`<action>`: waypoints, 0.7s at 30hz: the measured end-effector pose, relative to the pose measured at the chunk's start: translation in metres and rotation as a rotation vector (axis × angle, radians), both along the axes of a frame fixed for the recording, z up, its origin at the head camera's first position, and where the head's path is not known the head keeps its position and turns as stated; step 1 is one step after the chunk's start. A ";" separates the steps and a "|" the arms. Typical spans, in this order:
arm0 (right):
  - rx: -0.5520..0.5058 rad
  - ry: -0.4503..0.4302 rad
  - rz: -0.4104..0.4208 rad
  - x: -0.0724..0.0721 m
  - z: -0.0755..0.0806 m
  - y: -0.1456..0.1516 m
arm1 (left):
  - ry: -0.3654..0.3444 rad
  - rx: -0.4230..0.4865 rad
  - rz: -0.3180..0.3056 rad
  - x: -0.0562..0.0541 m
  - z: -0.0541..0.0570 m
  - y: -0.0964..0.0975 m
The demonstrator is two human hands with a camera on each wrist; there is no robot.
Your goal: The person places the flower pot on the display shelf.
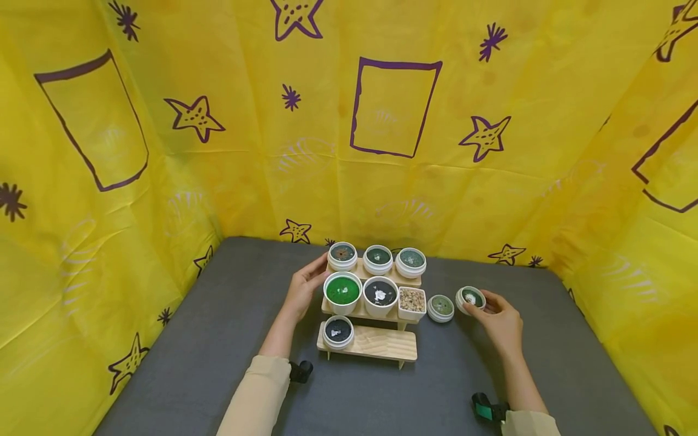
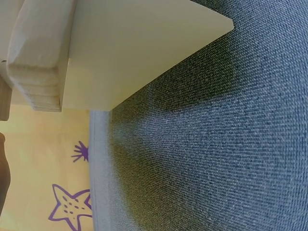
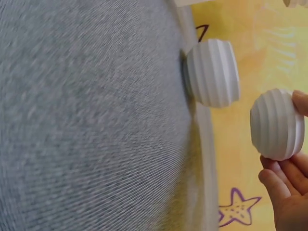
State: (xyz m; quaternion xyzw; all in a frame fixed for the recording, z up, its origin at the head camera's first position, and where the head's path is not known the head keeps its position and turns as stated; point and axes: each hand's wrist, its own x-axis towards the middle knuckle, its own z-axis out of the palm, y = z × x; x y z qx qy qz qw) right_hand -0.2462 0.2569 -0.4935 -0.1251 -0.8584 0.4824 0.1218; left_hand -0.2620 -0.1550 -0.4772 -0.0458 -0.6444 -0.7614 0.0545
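A white ribbed pot [image 3: 276,124] with a dark green top is pinched between thumb and fingers of my right hand [image 1: 500,320], raised over the table. Just left of it, a similar pot [image 1: 440,308] with a grey-green top sits on the table. My left hand [image 1: 305,290] reaches to the left end of the wooden tiered stand [image 1: 382,344], fingertips right at the top-left pot [image 1: 342,256], fingers fairly straight. Two more round pots, one dark green [image 1: 378,259] and one grey-green [image 1: 411,262], share that top step. The left wrist view shows mostly the stand's end [image 2: 120,53].
On the middle step stand a green-filled cup [image 1: 343,292], a dark-filled cup [image 1: 380,295] and a square pot of granules [image 1: 411,303]. One dark pot [image 1: 338,332] occupies the bottom step's left. Yellow patterned cloth [image 1: 392,194] walls the grey table [image 1: 218,339].
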 end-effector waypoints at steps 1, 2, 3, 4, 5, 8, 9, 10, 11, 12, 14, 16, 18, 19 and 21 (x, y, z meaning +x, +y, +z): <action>-0.006 0.004 0.000 0.000 0.001 -0.001 | 0.001 -0.002 0.000 0.000 0.000 0.000; -0.011 0.007 0.001 0.001 0.003 -0.002 | 0.001 -0.002 0.000 0.000 0.000 0.000; -0.014 0.011 0.003 0.001 0.005 -0.003 | 0.002 0.000 0.000 0.000 0.000 0.000; -0.019 0.015 0.006 0.002 0.007 -0.003 | 0.002 0.000 0.000 0.000 0.000 0.000; -0.019 0.019 0.009 0.002 0.008 -0.004 | 0.002 0.001 0.000 0.000 0.000 0.000; -0.022 0.036 0.017 0.004 0.015 -0.007 | 0.004 0.006 0.003 0.000 0.000 0.001; -0.028 0.041 0.019 0.004 0.017 -0.009 | 0.007 0.001 0.003 0.000 0.000 0.001; -0.036 0.046 0.021 0.005 0.019 -0.010 | 0.008 0.001 0.005 0.000 0.000 0.001; -0.042 0.051 0.022 0.006 0.022 -0.012 | 0.009 0.002 0.007 0.000 0.000 0.001; -0.056 0.057 0.026 0.006 0.024 -0.013 | 0.009 0.002 0.009 0.000 0.000 0.001; -0.085 0.071 0.036 0.007 0.030 -0.017 | 0.010 0.000 0.011 0.000 0.000 0.001; -0.106 0.094 0.049 0.009 0.035 -0.020 | 0.011 0.001 0.012 0.000 -0.001 0.001; -0.127 0.121 0.065 0.011 0.040 -0.023 | 0.012 -0.001 0.012 0.000 -0.001 0.001; -0.134 0.133 0.072 0.012 0.043 -0.025 | 0.014 -0.003 0.010 0.000 -0.001 0.001; -0.145 0.154 0.082 0.014 0.048 -0.028 | 0.015 -0.002 0.009 0.000 -0.001 0.001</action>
